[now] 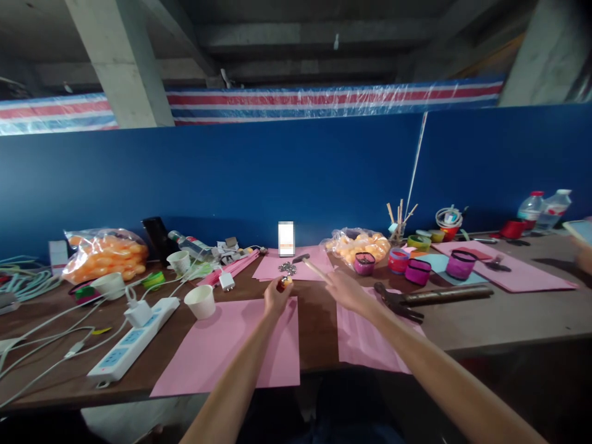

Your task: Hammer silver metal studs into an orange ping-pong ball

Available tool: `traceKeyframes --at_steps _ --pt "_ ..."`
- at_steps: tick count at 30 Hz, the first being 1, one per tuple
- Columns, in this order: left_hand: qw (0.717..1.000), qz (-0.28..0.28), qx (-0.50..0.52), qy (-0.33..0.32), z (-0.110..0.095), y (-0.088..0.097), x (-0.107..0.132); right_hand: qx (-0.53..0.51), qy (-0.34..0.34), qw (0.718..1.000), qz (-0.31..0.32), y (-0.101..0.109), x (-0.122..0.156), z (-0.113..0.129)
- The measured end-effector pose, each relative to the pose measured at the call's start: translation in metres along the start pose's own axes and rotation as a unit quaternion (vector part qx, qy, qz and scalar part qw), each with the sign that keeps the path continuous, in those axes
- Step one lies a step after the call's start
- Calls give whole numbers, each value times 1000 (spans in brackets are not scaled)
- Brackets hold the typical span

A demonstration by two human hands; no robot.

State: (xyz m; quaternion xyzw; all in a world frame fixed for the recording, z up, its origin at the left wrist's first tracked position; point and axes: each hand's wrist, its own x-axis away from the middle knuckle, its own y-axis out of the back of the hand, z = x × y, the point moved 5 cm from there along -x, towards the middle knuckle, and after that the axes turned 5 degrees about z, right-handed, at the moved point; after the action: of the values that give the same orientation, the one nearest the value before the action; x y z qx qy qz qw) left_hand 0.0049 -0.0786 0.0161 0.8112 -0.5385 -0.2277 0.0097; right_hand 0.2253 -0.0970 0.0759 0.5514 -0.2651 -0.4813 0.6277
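My right hand [349, 291] is closed round the wooden handle of a small hammer [316, 267], its dark head pointing left above pink paper [264, 271]. Closed fingers of my left hand [276, 300] grip a small orange-yellow piece [285, 283], too small to name surely; its colour resembles the bagged orange pieces. Just beyond that hand lies a cluster of small shiny metal bits [287, 268]. The hammer head is apart from the piece. A pink sheet [231, 345] lies under my left forearm, and another pink sheet [365, 339] under my right.
A white power strip [134, 339], cables and paper cups [200, 302] occupy the left. Bags of orange pieces [108, 256] stand on both sides. A larger hammer [444, 295] lies right, near purple containers [419, 271]. Another person's hand [585, 253] shows at the right edge.
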Motion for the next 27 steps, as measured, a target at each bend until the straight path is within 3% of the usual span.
traceKeyframes --at_steps 6,17,23,27 --pt "995 -84 34 40 7 11 -2 34 40 998 47 -10 14 -17" --pt "995 -68 66 44 0 7 2 65 166 977 114 -23 21 -18" --pt "997 -53 51 36 -1 4 2 32 149 980 130 -22 16 -31" --pt "998 -48 33 23 2 4 -1 27 109 991 73 -22 -4 -17"
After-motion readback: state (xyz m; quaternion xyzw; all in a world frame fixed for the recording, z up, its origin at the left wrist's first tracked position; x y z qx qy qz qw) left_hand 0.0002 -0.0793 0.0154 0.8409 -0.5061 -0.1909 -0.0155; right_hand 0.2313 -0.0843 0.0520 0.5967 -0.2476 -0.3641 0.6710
